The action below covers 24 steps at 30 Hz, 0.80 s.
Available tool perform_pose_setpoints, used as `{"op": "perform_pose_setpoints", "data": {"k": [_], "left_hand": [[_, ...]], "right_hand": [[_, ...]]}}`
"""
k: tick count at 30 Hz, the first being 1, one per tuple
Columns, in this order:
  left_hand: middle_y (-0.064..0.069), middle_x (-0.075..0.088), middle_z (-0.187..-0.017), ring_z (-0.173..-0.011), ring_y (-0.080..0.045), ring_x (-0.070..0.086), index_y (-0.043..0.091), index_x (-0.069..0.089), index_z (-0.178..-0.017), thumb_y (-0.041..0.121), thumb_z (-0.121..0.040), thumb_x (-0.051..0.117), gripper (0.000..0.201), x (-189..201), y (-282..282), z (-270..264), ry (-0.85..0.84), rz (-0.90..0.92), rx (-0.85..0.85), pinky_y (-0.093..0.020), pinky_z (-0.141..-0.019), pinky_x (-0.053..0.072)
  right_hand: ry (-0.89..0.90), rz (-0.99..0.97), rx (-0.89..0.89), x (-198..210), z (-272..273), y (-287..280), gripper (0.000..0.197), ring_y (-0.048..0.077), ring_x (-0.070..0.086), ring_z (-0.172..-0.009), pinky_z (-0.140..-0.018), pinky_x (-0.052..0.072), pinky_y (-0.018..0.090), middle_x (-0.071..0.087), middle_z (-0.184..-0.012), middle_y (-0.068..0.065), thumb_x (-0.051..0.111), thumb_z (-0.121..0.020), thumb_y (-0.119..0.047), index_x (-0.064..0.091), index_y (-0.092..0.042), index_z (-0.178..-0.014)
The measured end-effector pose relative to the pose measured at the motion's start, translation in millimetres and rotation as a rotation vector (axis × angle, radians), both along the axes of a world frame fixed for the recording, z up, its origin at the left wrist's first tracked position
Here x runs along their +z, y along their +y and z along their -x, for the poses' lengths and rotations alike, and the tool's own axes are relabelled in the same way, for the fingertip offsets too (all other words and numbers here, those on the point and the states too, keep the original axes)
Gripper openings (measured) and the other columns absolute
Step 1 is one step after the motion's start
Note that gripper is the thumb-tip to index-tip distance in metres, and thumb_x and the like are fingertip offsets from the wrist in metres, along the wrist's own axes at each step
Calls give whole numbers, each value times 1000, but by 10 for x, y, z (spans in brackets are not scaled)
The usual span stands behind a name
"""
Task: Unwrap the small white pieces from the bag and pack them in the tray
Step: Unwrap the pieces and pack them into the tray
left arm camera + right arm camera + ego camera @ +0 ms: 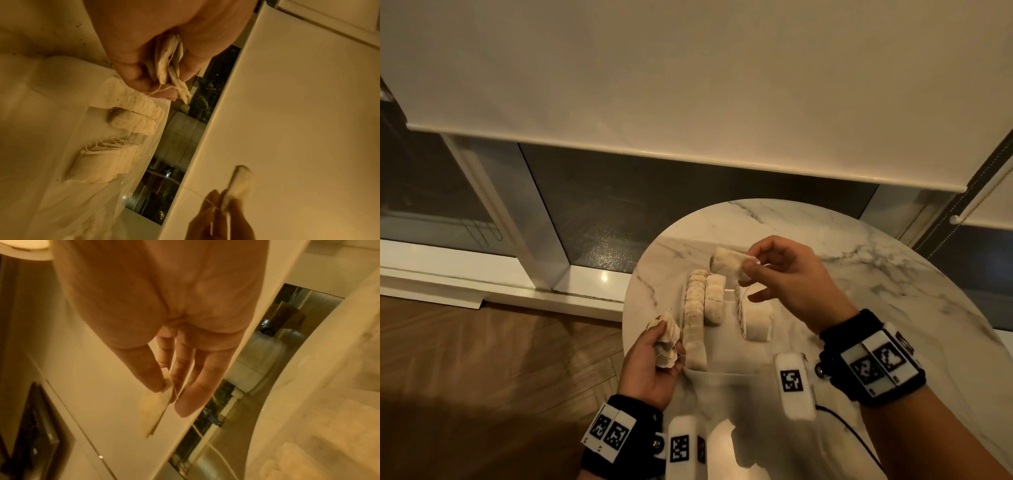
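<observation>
Fingers (748, 265) pinching unlabelled white piece (726, 265)

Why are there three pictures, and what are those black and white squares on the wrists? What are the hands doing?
One person wears three cameras: one on the head, one on each wrist band. The squares are printed markers on those bands. The head picture looks down at a round marble table with a clear tray holding rows of small white pieces. The left hand grips a bunch of pieces. The right hand pinches a single piece above the tray. The other two pictures look along each hand at its fingers.
</observation>
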<state>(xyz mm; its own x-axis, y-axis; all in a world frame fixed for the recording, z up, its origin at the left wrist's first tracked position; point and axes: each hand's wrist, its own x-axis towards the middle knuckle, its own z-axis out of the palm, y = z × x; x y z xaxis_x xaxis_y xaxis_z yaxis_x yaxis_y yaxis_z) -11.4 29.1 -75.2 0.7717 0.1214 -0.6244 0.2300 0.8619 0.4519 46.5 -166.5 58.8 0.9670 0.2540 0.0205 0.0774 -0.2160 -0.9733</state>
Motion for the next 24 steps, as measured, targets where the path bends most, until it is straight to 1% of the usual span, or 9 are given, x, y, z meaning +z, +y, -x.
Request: {"op": "perform_pose_setpoints", "data": {"k": [3, 5, 7, 9, 11, 14, 18, 21, 24], "left_hand": [[-6, 62, -70, -61, -15, 54, 13, 63, -91, 13, -96, 58, 7, -2, -7, 6, -1, 17, -4, -20, -46, 48], [-7, 61, -75, -66, -16, 53, 13, 63, -94, 12, -96, 57, 6, -29, -19, -1, -6, 22, -5, -20, -45, 49], [-7, 59, -78, -66, -16, 53, 13, 62, -96, 12, -96, 57, 6, -64, -24, -15, -13, 5, -8, -20, -44, 48], [-8, 59, -77, -64, -16, 53, 13, 62, -96, 13, -96, 57, 5, -97, -21, -32, -19, -13, -13, -21, -44, 48], [-8, 59, -76, -61, -17, 53, 13, 62, -97, 14, -96, 58, 4, -125, -18, -49, -26, -37, -24, -21, -45, 48], [-9, 58, -74, -58, -18, 53, 13, 61, -98, 14, -95, 58, 4, -180, -12, -81, -41, -82, -24, -22, -46, 47], [-9, 60, -77, -65, -20, 56, 14, 62, -99, 14, -94, 59, 5, -272, 13, -123, -51, -109, -26, -26, -48, 48], [-8, 59, -77, -63, -19, 54, 14, 62, -101, 14, -94, 59, 7, -302, 28, -137, -51, -86, -34, -26, -46, 46], [-9, 58, -76, -61, -19, 53, 14, 59, -104, 15, -95, 58, 9, -307, 28, -150, -54, -79, -41, -25, -46, 46]], "right_hand": [[-4, 337, 31, -221, -221, 17, 1, 18, 68, -72, -56, 58, 28, 71, -89, 6, 66, -94, -16, 67, -15, -95], [19, 650, 186, -399, -354, 45, 3, 10, 66, -69, -53, 50, 21, 71, -91, 1, 69, -92, -20, 68, -21, -95], [131, 838, 380, -566, -448, 114, 10, 9, 64, -65, -50, 47, 17, 74, -94, 5, 73, -89, -18, 70, -19, -98], [202, 942, 482, -680, -521, 200, 13, 10, 61, -63, -48, 46, 17, 75, -95, 9, 75, -86, -15, 72, -16, -99], [214, 1015, 484, -769, -604, 274, 14, 12, 63, -65, -52, 52, 20, 74, -92, 7, 77, -84, -14, 73, -17, -98], [227, 1080, 460, -901, -720, 370, 18, 20, 73, -75, -69, 63, 32, 75, -99, 8, 79, -83, -12, 73, -18, -99], [107, 1139, 382, -987, -802, 473, 23, 18, 71, -72, -62, 60, 26, 74, -101, 2, 79, -81, -15, 75, -21, -103], [70, 1139, 351, -1012, -844, 517, 20, 14, 64, -70, -53, 51, 20, 73, -102, 1, 80, -80, -15, 75, -20, -99], [73, 1122, 324, -1049, -868, 552, 21, 13, 61, -65, -58, 55, 22, 73, -103, 3, 80, -80, -14, 75, -17, -100]]}}
